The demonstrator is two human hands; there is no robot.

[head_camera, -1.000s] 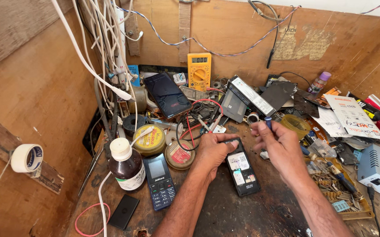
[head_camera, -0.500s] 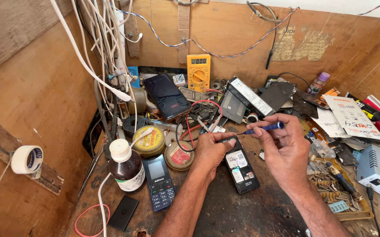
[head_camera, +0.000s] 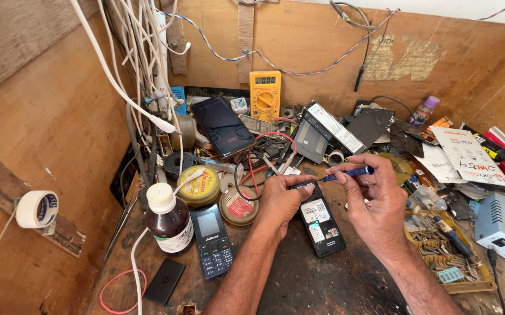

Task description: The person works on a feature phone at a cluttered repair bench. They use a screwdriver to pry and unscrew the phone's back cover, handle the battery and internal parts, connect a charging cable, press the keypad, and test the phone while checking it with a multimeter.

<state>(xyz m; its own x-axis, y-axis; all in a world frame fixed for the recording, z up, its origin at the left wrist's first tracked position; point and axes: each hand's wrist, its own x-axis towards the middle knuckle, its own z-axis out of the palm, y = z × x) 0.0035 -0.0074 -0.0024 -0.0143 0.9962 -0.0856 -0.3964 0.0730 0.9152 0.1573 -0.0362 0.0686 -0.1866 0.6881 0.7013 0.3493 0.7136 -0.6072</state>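
Since a moment earlier, the right hand (head_camera: 375, 201) stayed pinched on the blue screwdriver (head_camera: 340, 174), its tip apparently met by the left hand (head_camera: 281, 198) fingertips, above the opened phone (head_camera: 321, 223).

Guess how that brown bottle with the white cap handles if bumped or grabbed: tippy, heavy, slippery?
The brown bottle stands upright, taller than wide, at the crowded bench edge, so a sideways knock probably tips it. It looks dark nearly to the shoulder, so likely full and fairly heavy for its size. The smooth wall may be slick; its paper label should give grip. If toppled, the round body would probably roll.
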